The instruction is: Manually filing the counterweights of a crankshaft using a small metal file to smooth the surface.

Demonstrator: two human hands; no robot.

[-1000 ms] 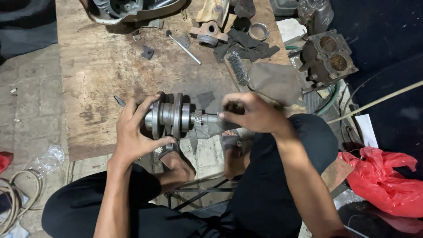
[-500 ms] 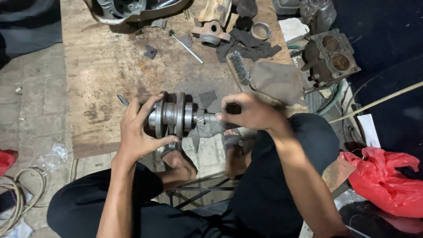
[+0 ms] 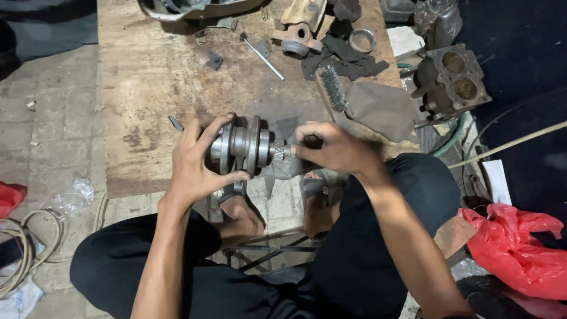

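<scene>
Head view: above the stained wooden board's near edge, the left hand grips a heavy-looking, stiff, likely greasy grey steel crankshaft by its webs; the right hand pinches its geared end.

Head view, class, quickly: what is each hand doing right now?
Left hand: closed around the metal crankshaft, gripping its disc end.
Right hand: closed on a grey rag at the crankshaft's shaft end.
</scene>
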